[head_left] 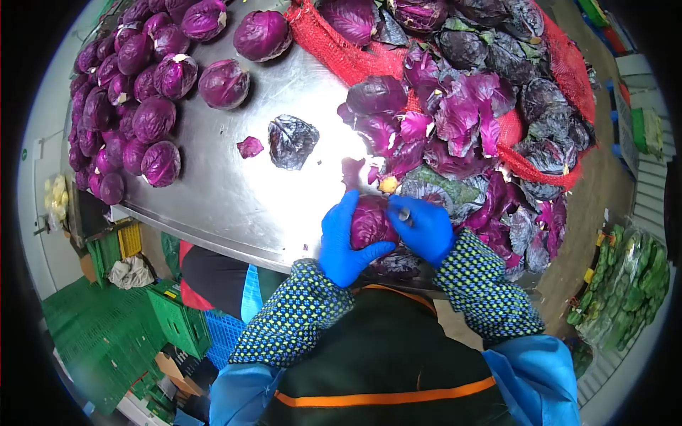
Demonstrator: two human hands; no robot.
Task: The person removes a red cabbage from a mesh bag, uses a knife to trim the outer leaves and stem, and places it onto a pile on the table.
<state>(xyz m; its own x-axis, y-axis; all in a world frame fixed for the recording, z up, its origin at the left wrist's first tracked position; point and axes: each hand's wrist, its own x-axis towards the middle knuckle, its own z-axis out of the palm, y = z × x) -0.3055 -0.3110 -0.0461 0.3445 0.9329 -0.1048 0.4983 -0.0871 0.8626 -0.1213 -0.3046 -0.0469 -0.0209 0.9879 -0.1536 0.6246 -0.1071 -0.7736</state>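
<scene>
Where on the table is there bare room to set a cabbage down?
The widest bare patch of the table lies between the cabbage pile, the dark leaf and the left hand. A smaller one lies between that leaf and the red mesh. The right side is crowded with loose leaves, the left with the pile.

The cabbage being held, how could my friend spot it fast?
Find the shiny metal table, then its edge nearest the dark apron. There, a blue-gloved left hand cups a round purple cabbage. Unlike the loose cabbages farther up, it's in a grip.
</scene>
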